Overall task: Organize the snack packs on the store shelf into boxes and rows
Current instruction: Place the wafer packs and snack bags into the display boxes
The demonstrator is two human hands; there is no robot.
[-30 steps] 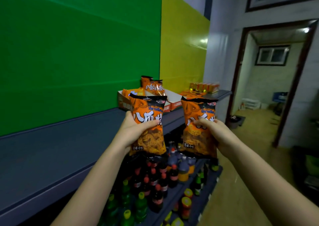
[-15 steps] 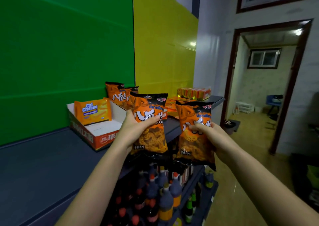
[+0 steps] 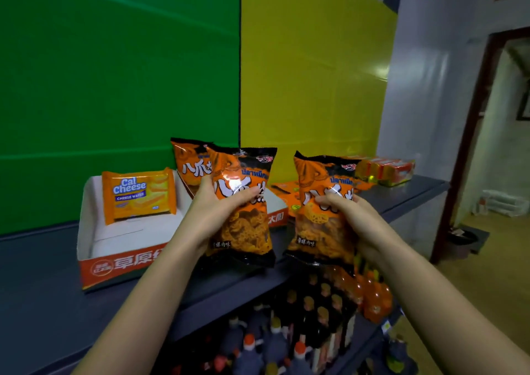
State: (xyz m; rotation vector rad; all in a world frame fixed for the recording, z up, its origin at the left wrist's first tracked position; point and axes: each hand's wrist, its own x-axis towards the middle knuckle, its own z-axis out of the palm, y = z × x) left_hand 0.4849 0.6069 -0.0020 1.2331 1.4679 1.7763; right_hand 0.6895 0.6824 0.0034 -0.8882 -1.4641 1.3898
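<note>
**Held items.** The left hand [image 3: 212, 217] holds the left snack pack [image 3: 246, 225], a glossy orange-and-black foil bag with large white characters and a printed picture of lattice-shaped crisps. The grip is closed round the bag, with the thumb across the front at mid-height and the fingers behind. The right hand [image 3: 355, 220] holds the right snack pack [image 3: 318, 231], which has the same design. Its grip pinches the bag's right side, fingertips on the front.

**Position.** Both packs are upright and side by side but apart, held in the air near the front edge of the dark grey shelf [image 3: 43, 274].

**On the shelf.**
- A white-and-orange cardboard tray [image 3: 120, 265] sits to the left. An orange Cal Cheese wafer pack [image 3: 139, 194] leans against its back wall.
- A third matching bag [image 3: 186, 162] stands just behind the left snack pack.
- A row of orange packets [image 3: 384, 168] lies at the far end.

**Below.** Capped bottles [image 3: 312, 311] fill the lower shelf — dark ones nearest, orange ones further along.
</note>
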